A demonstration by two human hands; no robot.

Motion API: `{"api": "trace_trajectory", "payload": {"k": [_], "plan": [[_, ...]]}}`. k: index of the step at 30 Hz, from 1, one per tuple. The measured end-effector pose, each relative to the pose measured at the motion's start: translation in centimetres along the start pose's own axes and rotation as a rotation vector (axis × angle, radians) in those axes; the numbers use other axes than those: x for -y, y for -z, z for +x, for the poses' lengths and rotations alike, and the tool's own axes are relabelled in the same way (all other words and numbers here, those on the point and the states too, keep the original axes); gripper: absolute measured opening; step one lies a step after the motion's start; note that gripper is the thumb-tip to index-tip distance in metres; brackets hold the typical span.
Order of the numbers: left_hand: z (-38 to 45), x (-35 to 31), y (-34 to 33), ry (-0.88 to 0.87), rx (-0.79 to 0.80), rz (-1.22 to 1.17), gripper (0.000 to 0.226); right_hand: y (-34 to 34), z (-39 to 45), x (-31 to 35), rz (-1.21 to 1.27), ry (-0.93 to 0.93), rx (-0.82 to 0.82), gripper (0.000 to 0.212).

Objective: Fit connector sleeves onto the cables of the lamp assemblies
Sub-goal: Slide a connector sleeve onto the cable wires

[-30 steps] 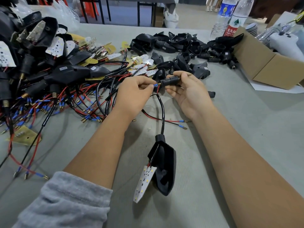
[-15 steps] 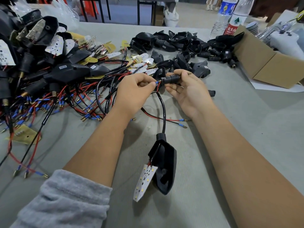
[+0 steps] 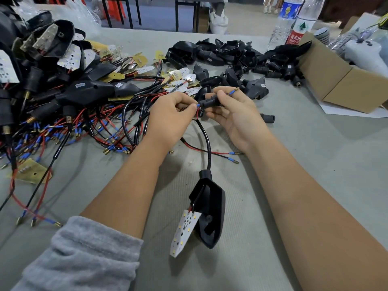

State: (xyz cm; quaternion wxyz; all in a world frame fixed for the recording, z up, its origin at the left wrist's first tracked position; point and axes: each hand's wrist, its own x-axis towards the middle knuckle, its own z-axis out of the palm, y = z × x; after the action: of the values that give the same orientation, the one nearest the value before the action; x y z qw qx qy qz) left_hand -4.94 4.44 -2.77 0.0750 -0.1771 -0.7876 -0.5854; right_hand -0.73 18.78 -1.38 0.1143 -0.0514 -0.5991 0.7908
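At frame centre I see my right hand (image 3: 233, 114) with fingers (image 3: 223, 95) curled around a black connector sleeve (image 3: 210, 101). My left hand (image 3: 170, 114) pinches a blue-tipped wire (image 3: 197, 105) at its mouth. The lamp housing (image 3: 210, 208) lies below on the grey worktop (image 3: 315, 164); a cardboard box (image 3: 344, 80) sits upper right.

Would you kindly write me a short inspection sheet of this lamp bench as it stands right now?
Surface: grey table, ribbed mat under the arms.
Job's things: black connector sleeve; lamp housing with LED board lying nearer the person.
Clutter: wired lamp assemblies piled left; empty housings behind; spare sleeve.
Grip: left hand pinches a blue-tipped wire at the sleeve's mouth; right hand holds the sleeve.
Cables: black cable runs from housing to sleeve; one terminal pokes out beyond it.
Surroundings: cardboard box, water bottles.
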Motion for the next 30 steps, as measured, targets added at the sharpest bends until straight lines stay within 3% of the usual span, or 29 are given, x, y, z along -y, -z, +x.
{"api": "trace_trajectory", "payload": {"k": [9,15,30], "plan": [[-0.32,-0.43,0.03,-0.098,-0.037,0.110,0.014,-0.21,-0.45,-0.28,0.011,0.033,-0.001,0.018],[-0.08,-0.49,-0.26,-0.007,-0.063,-0.064,0.013,-0.04,-0.15,-0.11,0.139,0.006,-0.082,0.014],[0.02,-0.35,0.09,-0.034,-0.066,-0.097,0.014,0.06,-0.23,0.20,0.196,-0.040,-0.114,0.008]]}}
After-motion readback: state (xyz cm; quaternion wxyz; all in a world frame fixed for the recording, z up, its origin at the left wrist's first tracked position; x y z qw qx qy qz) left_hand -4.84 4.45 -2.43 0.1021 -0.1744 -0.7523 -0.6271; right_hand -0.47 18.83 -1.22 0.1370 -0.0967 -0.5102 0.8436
